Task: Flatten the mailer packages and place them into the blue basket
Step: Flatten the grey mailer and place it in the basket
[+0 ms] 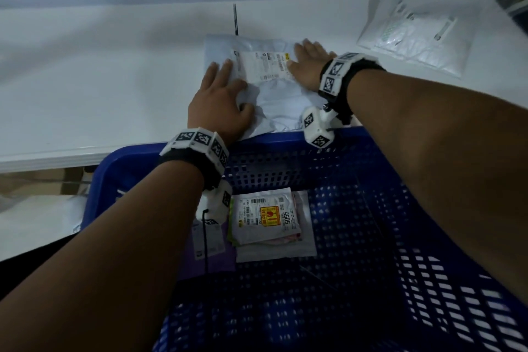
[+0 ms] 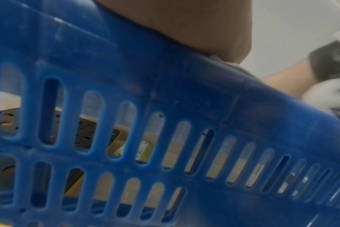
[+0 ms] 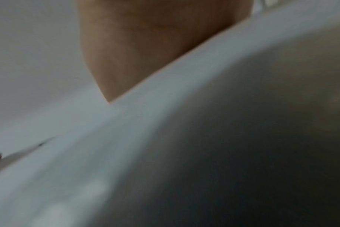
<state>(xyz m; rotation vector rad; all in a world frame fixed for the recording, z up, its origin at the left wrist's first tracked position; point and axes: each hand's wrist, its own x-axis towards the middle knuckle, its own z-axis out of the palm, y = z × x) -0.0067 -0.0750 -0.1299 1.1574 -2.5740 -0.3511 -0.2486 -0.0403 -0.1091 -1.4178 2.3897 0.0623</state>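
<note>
A pale grey mailer (image 1: 271,94) with a white shipping label lies on the white table (image 1: 100,80), its near edge at the basket rim. My left hand (image 1: 220,100) lies flat on its left side, fingers straight. My right hand (image 1: 310,64) presses flat on its right side. The blue basket (image 1: 371,237) stands just in front of the table and holds a few flat mailers (image 1: 265,217), the top one bearing a yellow and red label. In the left wrist view the basket wall (image 2: 165,107) fills the frame. The right wrist view is blurred; the heel of the right hand (image 3: 155,46) rests on the mailer (image 3: 107,138).
Another white mailer (image 1: 414,34) lies at the far right of the table. A thin dark stick (image 1: 235,20) lies just beyond the pressed mailer. A wall runs behind the table. The floor shows left of the basket.
</note>
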